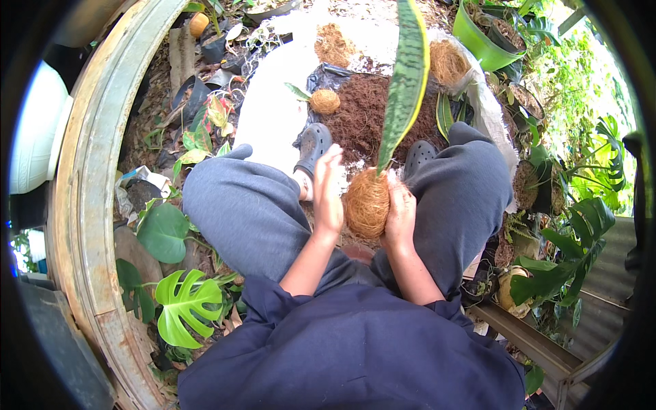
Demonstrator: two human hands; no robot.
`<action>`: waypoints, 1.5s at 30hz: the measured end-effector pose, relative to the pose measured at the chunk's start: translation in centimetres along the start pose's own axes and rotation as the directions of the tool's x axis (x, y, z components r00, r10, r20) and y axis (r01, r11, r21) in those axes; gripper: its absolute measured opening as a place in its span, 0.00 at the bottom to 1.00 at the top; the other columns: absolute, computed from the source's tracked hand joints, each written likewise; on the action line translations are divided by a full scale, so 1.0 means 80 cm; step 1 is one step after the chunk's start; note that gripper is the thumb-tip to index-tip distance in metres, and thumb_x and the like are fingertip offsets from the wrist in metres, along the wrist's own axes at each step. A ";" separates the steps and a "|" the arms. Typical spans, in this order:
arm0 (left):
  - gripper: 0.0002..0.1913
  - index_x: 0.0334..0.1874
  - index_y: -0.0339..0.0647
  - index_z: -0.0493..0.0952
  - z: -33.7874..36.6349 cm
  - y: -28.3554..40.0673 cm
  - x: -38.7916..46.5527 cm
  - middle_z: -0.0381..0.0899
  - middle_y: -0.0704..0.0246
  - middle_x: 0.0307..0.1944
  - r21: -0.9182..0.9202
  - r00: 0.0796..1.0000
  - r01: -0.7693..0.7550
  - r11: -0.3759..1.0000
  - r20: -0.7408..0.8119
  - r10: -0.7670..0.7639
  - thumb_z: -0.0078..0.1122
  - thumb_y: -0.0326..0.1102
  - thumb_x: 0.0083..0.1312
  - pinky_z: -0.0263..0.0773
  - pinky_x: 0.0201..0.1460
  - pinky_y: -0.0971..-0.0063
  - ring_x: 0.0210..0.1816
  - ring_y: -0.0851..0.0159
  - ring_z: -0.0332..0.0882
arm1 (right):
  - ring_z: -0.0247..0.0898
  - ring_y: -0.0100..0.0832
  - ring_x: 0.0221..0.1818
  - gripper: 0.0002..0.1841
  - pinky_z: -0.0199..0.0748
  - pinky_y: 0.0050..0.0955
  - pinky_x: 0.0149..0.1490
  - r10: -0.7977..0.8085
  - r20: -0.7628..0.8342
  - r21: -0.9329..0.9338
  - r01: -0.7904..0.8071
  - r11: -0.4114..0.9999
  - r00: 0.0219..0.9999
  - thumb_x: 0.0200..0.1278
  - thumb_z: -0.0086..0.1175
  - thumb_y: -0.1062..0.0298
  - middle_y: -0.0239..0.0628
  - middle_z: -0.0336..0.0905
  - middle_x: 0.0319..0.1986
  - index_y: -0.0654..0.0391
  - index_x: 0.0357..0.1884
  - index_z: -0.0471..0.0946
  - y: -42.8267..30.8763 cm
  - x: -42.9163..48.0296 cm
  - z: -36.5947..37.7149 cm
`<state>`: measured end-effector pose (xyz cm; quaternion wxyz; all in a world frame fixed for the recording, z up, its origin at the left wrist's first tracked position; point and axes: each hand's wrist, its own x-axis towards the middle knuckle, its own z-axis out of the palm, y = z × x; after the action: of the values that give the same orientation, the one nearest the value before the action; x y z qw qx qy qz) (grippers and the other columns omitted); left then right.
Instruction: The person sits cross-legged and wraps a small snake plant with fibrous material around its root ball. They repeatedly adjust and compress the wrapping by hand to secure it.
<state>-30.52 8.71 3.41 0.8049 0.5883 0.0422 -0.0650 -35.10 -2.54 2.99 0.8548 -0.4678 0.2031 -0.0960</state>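
My right hand (400, 208) grips the right side of an egg-shaped ball of coconut fibre (367, 204), held up between my knees. Out of its top rises a tall snake plant leaf (406, 77), green with yellow margins. To the left of the ball is my left hand (328, 192), its palm turned towards the fibre and its fingers straight; a gap shows between the two. Beyond the ball lies a heap of brown coco peat (359, 113) on black plastic (328, 77). A smaller fibre ball (325, 101) with a leaf sits at the heap's left edge.
Loose coconut fibre lies in two clumps, one at the back (333, 45) and one at the right (447, 62), on a white sack (271, 92). Snake plant leaves (445, 115) rest near my right shoe. Potted plants, a green pot (484, 38) and a metal frame (95, 169) surround me.
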 end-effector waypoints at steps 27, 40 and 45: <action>0.20 0.51 0.27 0.72 0.027 -0.020 -0.029 0.72 0.55 0.53 0.200 0.939 -0.334 0.921 0.156 0.306 0.46 0.40 0.68 0.60 0.64 0.67 0.57 0.59 0.70 | 0.68 0.23 0.38 0.15 0.67 0.24 0.47 -0.180 0.052 -0.324 0.187 0.927 0.982 0.76 0.41 0.63 0.34 0.75 0.34 0.64 0.40 0.75 -0.017 0.001 -0.004; 0.28 0.57 0.27 0.69 0.007 -0.040 -0.033 0.74 0.57 0.54 -0.105 0.971 -0.012 0.994 0.238 0.037 0.39 0.49 0.70 0.58 0.67 0.70 0.60 0.62 0.70 | 0.65 0.19 0.36 0.09 0.66 0.20 0.43 -0.061 -0.047 -0.197 0.051 0.979 0.997 0.73 0.45 0.70 0.30 0.73 0.32 0.63 0.37 0.74 -0.009 0.003 -0.002; 0.29 0.56 0.25 0.70 0.007 -0.039 -0.032 0.74 0.55 0.53 -0.137 0.963 -0.051 0.989 0.255 0.085 0.43 0.49 0.68 0.59 0.66 0.69 0.59 0.60 0.70 | 0.64 0.20 0.37 0.09 0.66 0.20 0.44 -0.088 -0.063 -0.174 0.076 0.982 0.994 0.74 0.43 0.70 0.31 0.72 0.33 0.63 0.37 0.73 -0.003 0.004 -0.008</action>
<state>-33.55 7.34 0.98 0.8415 0.5225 -0.0801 -0.1112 -35.10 -3.21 2.80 0.7992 -0.5438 0.2209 -0.1296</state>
